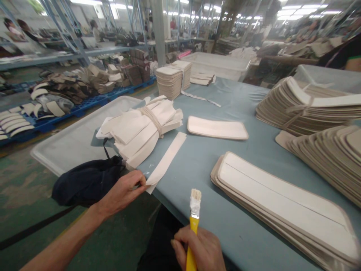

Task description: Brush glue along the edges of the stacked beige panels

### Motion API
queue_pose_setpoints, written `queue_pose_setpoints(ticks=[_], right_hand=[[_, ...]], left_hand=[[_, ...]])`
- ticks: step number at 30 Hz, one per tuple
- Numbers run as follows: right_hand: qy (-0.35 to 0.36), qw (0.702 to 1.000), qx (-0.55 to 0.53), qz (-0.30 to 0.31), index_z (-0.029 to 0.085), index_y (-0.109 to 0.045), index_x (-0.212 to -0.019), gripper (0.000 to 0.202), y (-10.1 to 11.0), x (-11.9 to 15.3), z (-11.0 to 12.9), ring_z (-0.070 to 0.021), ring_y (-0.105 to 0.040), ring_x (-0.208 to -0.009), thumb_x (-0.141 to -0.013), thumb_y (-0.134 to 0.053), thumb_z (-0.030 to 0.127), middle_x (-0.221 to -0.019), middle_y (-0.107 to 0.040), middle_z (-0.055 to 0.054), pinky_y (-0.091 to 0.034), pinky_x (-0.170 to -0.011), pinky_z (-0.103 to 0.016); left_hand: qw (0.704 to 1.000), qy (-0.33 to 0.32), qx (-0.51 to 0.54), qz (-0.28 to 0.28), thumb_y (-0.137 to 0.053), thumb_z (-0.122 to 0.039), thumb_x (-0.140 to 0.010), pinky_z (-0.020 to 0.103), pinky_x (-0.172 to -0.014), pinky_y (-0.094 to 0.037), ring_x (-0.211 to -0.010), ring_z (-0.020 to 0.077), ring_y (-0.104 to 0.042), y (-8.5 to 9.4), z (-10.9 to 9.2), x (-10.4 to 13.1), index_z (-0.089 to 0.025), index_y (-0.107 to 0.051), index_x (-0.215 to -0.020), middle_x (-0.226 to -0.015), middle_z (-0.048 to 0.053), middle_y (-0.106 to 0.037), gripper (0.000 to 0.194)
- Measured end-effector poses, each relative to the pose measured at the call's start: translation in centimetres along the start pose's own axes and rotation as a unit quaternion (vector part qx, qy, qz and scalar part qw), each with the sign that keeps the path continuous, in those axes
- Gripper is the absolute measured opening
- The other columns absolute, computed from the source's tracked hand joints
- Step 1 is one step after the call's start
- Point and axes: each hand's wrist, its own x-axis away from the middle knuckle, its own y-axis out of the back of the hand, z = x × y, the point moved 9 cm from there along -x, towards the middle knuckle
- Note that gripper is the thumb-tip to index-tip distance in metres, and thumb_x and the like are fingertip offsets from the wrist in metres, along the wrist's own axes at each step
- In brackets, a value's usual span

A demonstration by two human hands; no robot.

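My left hand [128, 192] pinches the near end of a long cream fabric strip [168, 156] at the table's left edge. The strip lies slantwise on the blue-grey table cover. In my right hand [201, 246] is a paintbrush [194, 210] with a yellow handle, held upright, its pale bristles pointing away from me and white stuff on its ferrule. Beyond the strip lies a tied bundle of cream strips [141, 128]. To the right rests a stack of long rounded panels [270, 188], the top one marked with a dark line. A single smaller panel [217, 128] lies farther back.
Tied stacks of beige panels [304, 107] fill the table's right side. At the back stands another tied stack [172, 79]. White plastic tubs [214, 62] and a dark blue bag [90, 180] border the table. Blue pallets [84, 105] hold piled pieces; people work in the distance.
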Motion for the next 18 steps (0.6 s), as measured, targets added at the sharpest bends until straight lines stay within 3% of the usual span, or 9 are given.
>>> queue_pose_setpoints(ticks=[6,12,15,18], right_hand=[[-0.013,1.000,-0.015,-0.016,0.025,-0.056,-0.089,0.017,-0.6,1.3,-0.4,-0.0117,-0.060,-0.048,-0.105,-0.051,0.022,-0.063,-0.065,0.005,-0.039,-0.052,-0.027],[-0.022,0.999,-0.018,-0.019,0.025,-0.057,-0.088,0.015,-0.5,1.8,-0.5,-0.0122,-0.061,-0.049,-0.102,-0.054,0.020,-0.064,-0.066,0.005,-0.040,-0.051,-0.027],[-0.025,0.999,-0.019,-0.024,0.025,-0.057,-0.088,0.015,-0.5,1.9,-0.5,-0.0121,-0.061,-0.048,-0.102,-0.054,0.020,-0.063,-0.065,0.005,-0.040,-0.051,-0.027],[-0.029,0.999,-0.014,-0.027,0.025,-0.057,-0.087,0.016,-0.6,2.0,-0.5,-0.0118,-0.060,-0.047,-0.102,-0.053,0.021,-0.062,-0.064,0.005,-0.039,-0.051,-0.027]], left_hand=[[1.000,0.005,-0.008,-0.020,-0.060,-0.038,-0.094,0.025,-0.057,-0.031,-0.058,0.0104,-0.041,-0.3,0.0,-0.2,-0.023,-0.033,-0.063,-0.062,-0.007,-0.042,0.043],[0.999,0.005,-0.028,-0.047,-0.054,-0.041,-0.097,0.025,-0.054,-0.028,-0.053,0.0095,-0.034,-0.2,-0.3,0.7,-0.024,-0.028,-0.062,-0.058,-0.007,-0.034,0.046],[0.997,0.001,-0.046,-0.067,-0.055,-0.042,-0.097,0.026,-0.057,-0.033,-0.056,0.0108,-0.042,0.0,-0.5,1.0,-0.024,-0.038,-0.064,-0.062,-0.006,-0.043,0.041],[0.995,-0.011,-0.065,-0.076,-0.059,-0.038,-0.095,0.026,-0.064,-0.041,-0.067,0.0141,-0.056,0.1,-1.0,0.7,-0.022,-0.060,-0.087,-0.075,-0.002,-0.059,0.018]])
